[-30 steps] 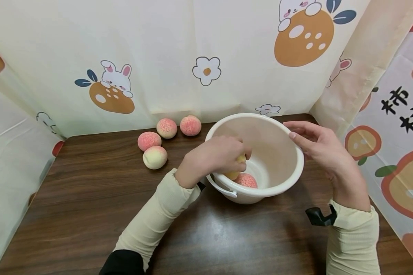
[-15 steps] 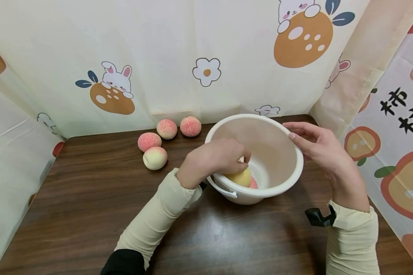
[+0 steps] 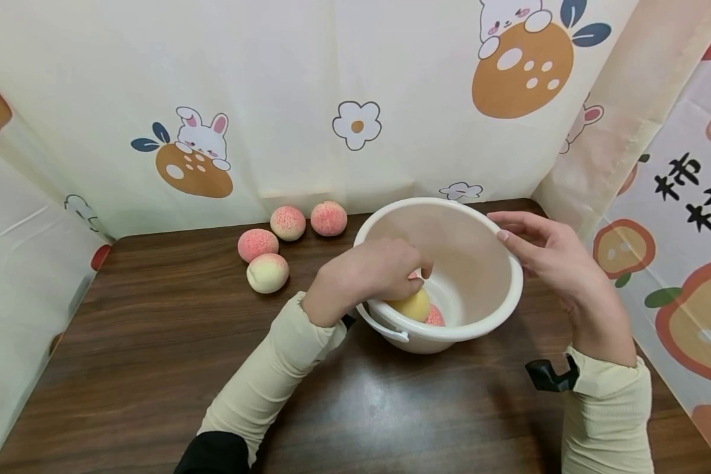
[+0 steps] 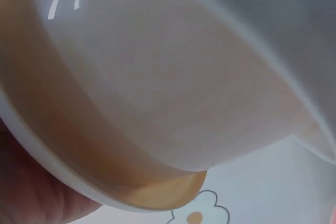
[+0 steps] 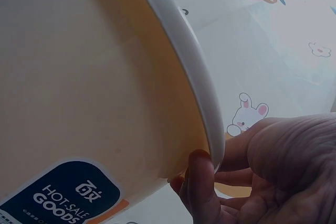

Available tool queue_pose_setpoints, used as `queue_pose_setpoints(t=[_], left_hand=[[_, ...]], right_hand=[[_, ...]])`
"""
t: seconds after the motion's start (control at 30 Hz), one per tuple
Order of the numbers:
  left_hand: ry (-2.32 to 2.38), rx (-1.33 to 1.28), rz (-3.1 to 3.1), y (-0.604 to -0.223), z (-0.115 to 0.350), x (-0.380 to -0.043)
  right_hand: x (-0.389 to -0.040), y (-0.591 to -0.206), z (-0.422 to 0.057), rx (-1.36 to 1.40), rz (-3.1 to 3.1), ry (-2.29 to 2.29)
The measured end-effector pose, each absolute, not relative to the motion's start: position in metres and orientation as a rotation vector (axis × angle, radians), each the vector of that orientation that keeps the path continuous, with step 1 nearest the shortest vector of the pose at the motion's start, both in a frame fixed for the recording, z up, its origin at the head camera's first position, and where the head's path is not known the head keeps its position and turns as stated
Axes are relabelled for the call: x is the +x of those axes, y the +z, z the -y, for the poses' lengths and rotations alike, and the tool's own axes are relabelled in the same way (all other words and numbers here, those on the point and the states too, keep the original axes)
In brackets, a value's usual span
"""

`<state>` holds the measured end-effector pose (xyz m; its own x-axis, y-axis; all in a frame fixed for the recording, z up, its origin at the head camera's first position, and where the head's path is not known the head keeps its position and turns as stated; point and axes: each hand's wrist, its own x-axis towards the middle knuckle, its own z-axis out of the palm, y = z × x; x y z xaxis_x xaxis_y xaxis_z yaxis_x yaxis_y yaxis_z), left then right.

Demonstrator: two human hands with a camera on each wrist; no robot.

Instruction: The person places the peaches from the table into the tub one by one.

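Note:
A white plastic bucket stands at the back right of the dark wooden table. My left hand reaches over its left rim and down inside, fingers curled; a pinkish patch of a peach shows between thumb and fingers. Just below the hand lies a yellowish peach, with a pink peach partly hidden beside it. My right hand pinches the bucket's right rim between thumb and fingers, seen closely in the right wrist view. The left wrist view shows mostly the bucket's outer wall.
Left of the bucket several peaches lie grouped on the table: a pale peach, a pink peach and others near the back edge. A printed curtain hangs behind. The bucket's handle hangs at its front left.
Inside the bucket the yellowish peach has come out from under my left hand and covers more of the pink one. A pinkish patch now shows between the left fingers. The right hand stays put.

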<state>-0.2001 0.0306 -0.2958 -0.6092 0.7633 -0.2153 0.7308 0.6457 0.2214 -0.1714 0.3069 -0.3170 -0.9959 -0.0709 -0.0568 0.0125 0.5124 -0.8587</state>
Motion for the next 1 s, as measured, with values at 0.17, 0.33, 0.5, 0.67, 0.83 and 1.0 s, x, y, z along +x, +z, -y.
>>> queue_pose_setpoints(t=[0.17,0.33,0.5,0.67,0.83,1.0], left_hand=[[0.199,1.297,-2.631,-0.298,-0.027,-0.199],[0.275,1.342,-2.735,-0.301,-0.021,-0.197],[0.404,1.354,-2.928,-0.305,-0.015,-0.195],[0.634,1.392,-3.056,-0.310,-0.010,-0.193],[0.784,1.432,-3.155,-0.316,-0.006,-0.193],[0.846,1.426,-3.232,-0.319,0.000,-0.193]], right_hand=[[-0.171,-0.317,-0.307,-0.049,-2.659,-1.512],[-0.171,-0.317,-0.307,-0.057,-2.663,-1.520],[-0.171,-0.317,-0.307,-0.061,-2.662,-1.520],[-0.171,-0.317,-0.306,-0.058,-2.660,-1.522],[-0.172,-0.317,-0.306,-0.058,-2.664,-1.514],[-0.172,-0.317,-0.306,-0.059,-2.650,-1.529]])
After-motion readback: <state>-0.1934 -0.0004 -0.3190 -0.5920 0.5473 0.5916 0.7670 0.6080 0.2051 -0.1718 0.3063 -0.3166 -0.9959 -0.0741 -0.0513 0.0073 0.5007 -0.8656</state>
